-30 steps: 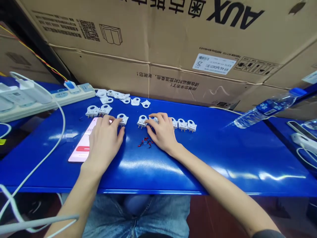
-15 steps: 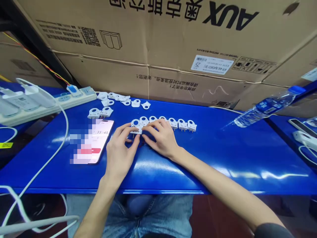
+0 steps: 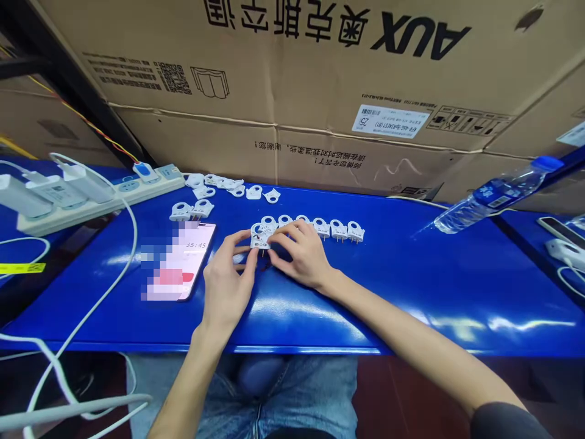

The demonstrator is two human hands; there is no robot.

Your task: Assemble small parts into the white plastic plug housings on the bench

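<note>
1. Bare left hand (image 3: 228,277), at the centre of the frame, pinches a white pronged piece (image 3: 261,243) upright between thumb and fingers.
2. Right hand (image 3: 301,253), just beside it, curls its fingers at the piece's right edge; whether they grip it, I cannot tell.
3. Behind the hands, a row of similar white pieces (image 3: 339,230) runs rightward on a glossy blue table (image 3: 365,299).
4. Left of the hands lies a partly pixelated phone (image 3: 196,256).
5. More white parts (image 3: 254,192) lie upper left of centre, before a cardboard box (image 3: 283,73).

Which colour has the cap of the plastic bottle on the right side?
Blue; the cap shows best in the head view.
</note>
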